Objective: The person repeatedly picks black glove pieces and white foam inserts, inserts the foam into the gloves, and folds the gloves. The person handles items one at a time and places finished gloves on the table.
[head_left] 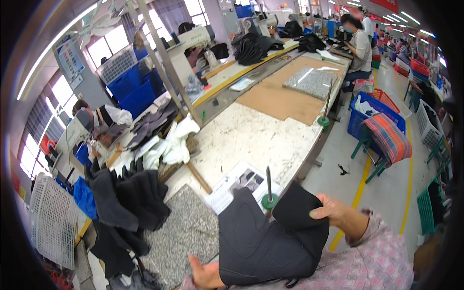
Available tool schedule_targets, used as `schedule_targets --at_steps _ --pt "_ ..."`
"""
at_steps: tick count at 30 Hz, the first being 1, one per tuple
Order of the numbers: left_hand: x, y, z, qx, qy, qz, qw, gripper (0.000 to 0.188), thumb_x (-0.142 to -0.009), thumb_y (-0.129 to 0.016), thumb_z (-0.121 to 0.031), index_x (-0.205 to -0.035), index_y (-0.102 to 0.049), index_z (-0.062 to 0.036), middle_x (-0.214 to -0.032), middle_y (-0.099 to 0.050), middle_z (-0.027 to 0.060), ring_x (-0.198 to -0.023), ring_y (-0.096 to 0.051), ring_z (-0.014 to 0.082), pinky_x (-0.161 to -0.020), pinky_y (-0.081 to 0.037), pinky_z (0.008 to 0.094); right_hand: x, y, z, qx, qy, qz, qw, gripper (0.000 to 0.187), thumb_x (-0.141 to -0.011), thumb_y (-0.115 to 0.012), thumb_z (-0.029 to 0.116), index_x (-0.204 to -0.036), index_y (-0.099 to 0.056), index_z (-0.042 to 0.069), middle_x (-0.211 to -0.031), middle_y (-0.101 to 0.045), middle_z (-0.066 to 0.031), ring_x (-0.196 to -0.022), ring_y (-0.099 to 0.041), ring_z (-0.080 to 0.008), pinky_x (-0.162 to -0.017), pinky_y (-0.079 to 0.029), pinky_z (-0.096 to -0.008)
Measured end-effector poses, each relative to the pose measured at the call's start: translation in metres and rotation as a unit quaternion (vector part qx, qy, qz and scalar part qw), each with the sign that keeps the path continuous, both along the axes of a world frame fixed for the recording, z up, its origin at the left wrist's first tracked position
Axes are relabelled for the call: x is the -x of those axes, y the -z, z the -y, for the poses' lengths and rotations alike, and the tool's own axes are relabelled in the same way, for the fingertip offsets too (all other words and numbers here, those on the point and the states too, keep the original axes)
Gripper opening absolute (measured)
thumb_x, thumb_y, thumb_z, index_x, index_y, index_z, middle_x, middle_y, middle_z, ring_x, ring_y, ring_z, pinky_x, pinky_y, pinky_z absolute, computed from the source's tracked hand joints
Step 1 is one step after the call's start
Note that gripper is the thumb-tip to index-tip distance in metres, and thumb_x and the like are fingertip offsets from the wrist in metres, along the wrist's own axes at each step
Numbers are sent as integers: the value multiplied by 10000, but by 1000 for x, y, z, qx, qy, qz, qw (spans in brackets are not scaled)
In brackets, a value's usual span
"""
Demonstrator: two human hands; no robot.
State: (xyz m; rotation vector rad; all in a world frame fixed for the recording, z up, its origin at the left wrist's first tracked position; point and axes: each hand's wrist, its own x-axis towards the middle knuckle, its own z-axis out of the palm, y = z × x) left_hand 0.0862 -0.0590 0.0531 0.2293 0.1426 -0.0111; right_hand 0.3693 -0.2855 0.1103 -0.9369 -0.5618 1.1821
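Your right hand (pixel 334 209) pinches the black piece (pixel 258 244) near its upper right edge, thumb on the front and fingers behind. Your left hand (pixel 207 274) is at the piece's lower left edge, thumb raised off it; its fingers are hidden, so I cannot tell whether they grip. The piece is held up at the lower centre of the frame, its seam lines facing you.

To handle it well, support the lower edge with the left hand so the weight does not drag on the right-hand pinch, and spread the folded right flap before judging the seams. Mind the spike (pixel 268 181) showing in the notch at the top; the cloth could snag there, so lift clear of it.

Left of the piece, the speckled slab (pixel 186 234) offers a flat rest. The paper (pixel 223 192) lies beyond on the tabletop (pixel 241 137), and the black pile (pixel 123 193) crowds the left of the frame.
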Motion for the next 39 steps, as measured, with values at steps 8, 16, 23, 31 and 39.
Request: schedule_targets --at_steps 8,16,23,31,39 --pt "-71 -74 -11 -301 -128 -68 943 708 -760 -715 -71 -1361 -364 57 -1275 -534 234 -1105 -589 355 -953 -493 451 -36 -38 -67 -104 228 236 939 347 -969 -553 281 -1089 -624 -37 -932 -654 -25 -835 -573 -72 -737 -491 -248" --pt "-96 -21 -3 -277 -218 -115 929 733 -713 -677 20 -1355 -334 107 -1291 -514 259 -1146 -565 378 -998 -455 496 -108 13 -154 -19 280 352 893 274 -954 -584 240 -1001 -653 -21 -741 -668 -79 -677 -569 -88 -648 -495 -288" --pt "-144 30 -15 -183 -140 -160 960 562 -760 -630 60 -1289 -445 95 -1238 -580 193 -1125 -584 303 -989 -459 421 -118 85 -197 48 186 363 912 313 -938 -598 284 -899 -650 -22 -682 -642 -110 -585 -547 -156 -580 -480 -307" --pt "-180 47 -28 -214 -102 -76 968 512 -778 -701 -33 -1239 -510 82 -1186 -623 177 -1079 -622 286 -984 -479 414 -159 60 -123 22 -282 -95 954 527 -686 -809 152 -1106 -585 -74 -996 -663 -118 -839 -651 -194 -744 -543 -285" --pt "-200 48 -23 -242 -106 -28 964 774 -733 -630 76 -1431 -312 -27 -1401 -443 169 -1260 -476 334 -1041 -420 490 -120 -42 -127 220 -130 46 966 433 -846 -710 278 -1114 -608 -46 -1012 -669 -107 -874 -642 -162 -739 -530 -288"
